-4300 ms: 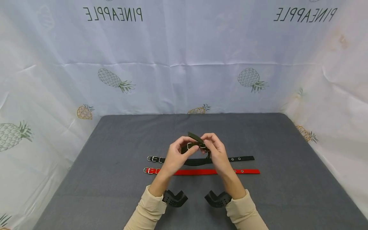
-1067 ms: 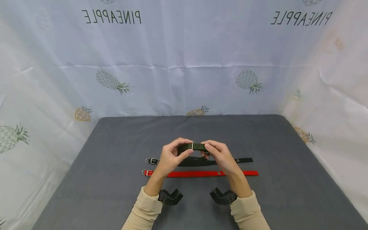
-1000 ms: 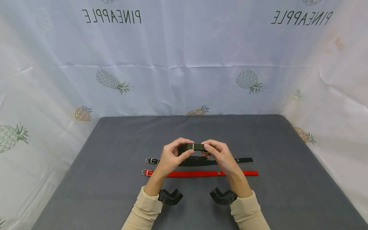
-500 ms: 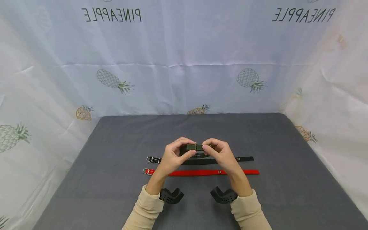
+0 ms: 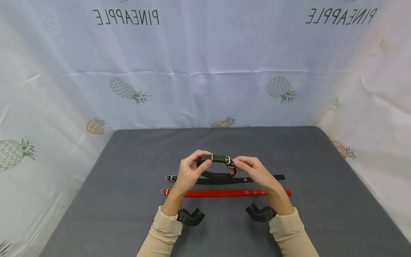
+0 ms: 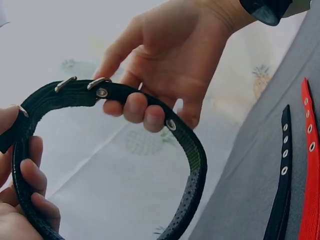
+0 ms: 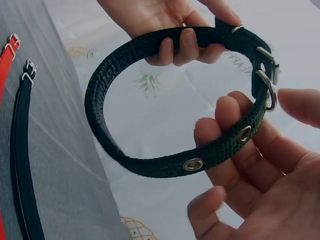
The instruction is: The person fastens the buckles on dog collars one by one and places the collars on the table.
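Observation:
A dark green buckle collar [image 5: 219,158], fastened into a loop, is held up above the table between both hands. My left hand [image 5: 188,175] pinches its left side by the metal keeper, thumb in front and fingers curled round the band in the left wrist view. Near the buckle and D-ring [image 7: 270,90], my right hand [image 5: 258,174] holds the band with its fingers curled through the loop. In the right wrist view its thumb stands off the D-ring. Metal eyelets [image 7: 193,164] show along the band. The strap's tip lies behind my left thumb.
Below the hands, a black collar [image 5: 221,181] and a red collar [image 5: 212,193] lie straight and parallel on the grey table [image 5: 128,214], buckles to the left. Pineapple-print curtains [image 5: 192,43] hang at the back and sides.
The strap end stood up loose at the buckle earlier; now it lies along the band through the keeper. My right hand has shifted right, uncovering the buckle, and the loop stands wider.

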Available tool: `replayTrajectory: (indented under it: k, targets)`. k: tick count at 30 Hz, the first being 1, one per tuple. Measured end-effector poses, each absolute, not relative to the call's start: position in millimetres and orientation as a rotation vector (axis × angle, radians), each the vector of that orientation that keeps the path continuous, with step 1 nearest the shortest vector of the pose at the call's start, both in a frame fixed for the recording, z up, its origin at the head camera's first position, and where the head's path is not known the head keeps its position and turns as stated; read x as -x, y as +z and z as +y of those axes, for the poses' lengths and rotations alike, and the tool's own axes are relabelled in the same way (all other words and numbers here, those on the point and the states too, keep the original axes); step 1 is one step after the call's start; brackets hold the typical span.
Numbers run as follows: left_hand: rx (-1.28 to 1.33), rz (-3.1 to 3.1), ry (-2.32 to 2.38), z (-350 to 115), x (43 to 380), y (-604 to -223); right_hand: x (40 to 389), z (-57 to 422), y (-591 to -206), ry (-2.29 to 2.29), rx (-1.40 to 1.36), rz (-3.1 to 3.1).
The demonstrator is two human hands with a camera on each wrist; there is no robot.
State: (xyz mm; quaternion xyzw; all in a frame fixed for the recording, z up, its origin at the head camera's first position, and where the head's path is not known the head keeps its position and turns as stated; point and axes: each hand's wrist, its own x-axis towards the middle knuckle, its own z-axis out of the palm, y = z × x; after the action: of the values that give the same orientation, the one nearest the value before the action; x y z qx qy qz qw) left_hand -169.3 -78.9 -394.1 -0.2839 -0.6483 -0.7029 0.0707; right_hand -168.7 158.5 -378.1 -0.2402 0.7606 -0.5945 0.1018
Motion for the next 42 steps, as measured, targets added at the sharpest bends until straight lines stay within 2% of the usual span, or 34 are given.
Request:
replayTrajectory:
  k: [8,25,31,37,42]
  targets:
    - [0.875,-1.981,-2.042,-83.5,171.3,-394.8,170.6,164.9,-377.4,-1.742,0.683,2.277]
    - [0.905,-1.974,-1.992,-90.5,176.8,-400.9,179.6,169.5,-385.3,-1.775,0.994,2.341]
    - [0.71,-2.026,-1.949,-98.0,182.3,-404.6,184.0,174.5,-390.6,-1.779,1.033,2.419]
    - [0.397,-2.113,-2.054,-103.1,186.5,-405.5,190.5,181.9,-401.7,-1.722,0.95,2.62]
    - [0.251,-2.154,-2.081,-104.7,189.3,-409.8,199.1,185.7,-413.3,-1.702,0.945,2.762]
